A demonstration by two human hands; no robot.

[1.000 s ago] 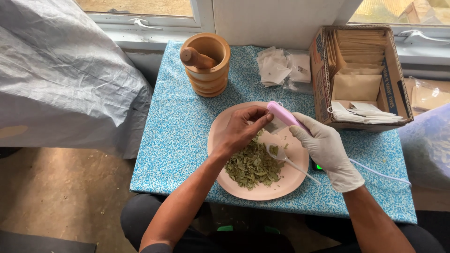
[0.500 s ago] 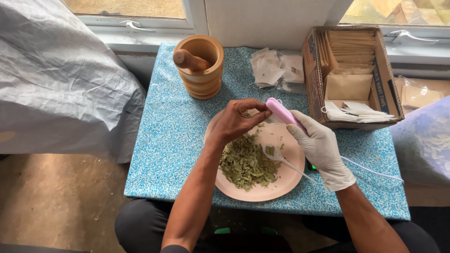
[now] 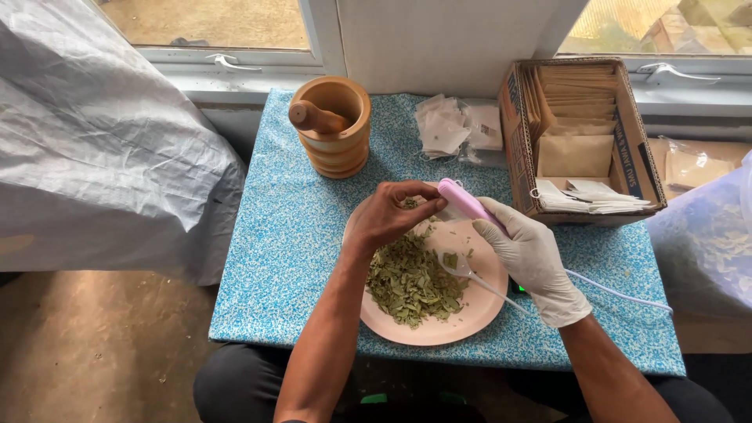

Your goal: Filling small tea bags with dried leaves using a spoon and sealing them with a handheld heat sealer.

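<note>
My bare left hand (image 3: 395, 213) hovers over the far edge of a pink plate (image 3: 439, 335), fingers pinched together on a small white sachet (image 3: 440, 215) with green leaf bits showing between them. My gloved right hand (image 3: 534, 260) grips a slim pink corded tool (image 3: 464, 202), whose tip lies against that sachet and my left fingertips. A heap of dried green leaves (image 3: 411, 283) covers the plate's left half. A small spoon (image 3: 468, 272) with a few leaves in it rests on the plate below the tool.
A wooden mortar (image 3: 335, 147) with a pestle (image 3: 313, 117) stands at the back left of the blue speckled table (image 3: 274, 258). Loose white sachets (image 3: 458, 125) lie at the back. A cardboard box (image 3: 583, 133) of paper envelopes is at the right, a grey plastic sheet (image 3: 102, 157) at the left.
My left fingers have curled tighter into a pinch beside the pink tool's tip. My right hand and the tool have stayed almost in place.
</note>
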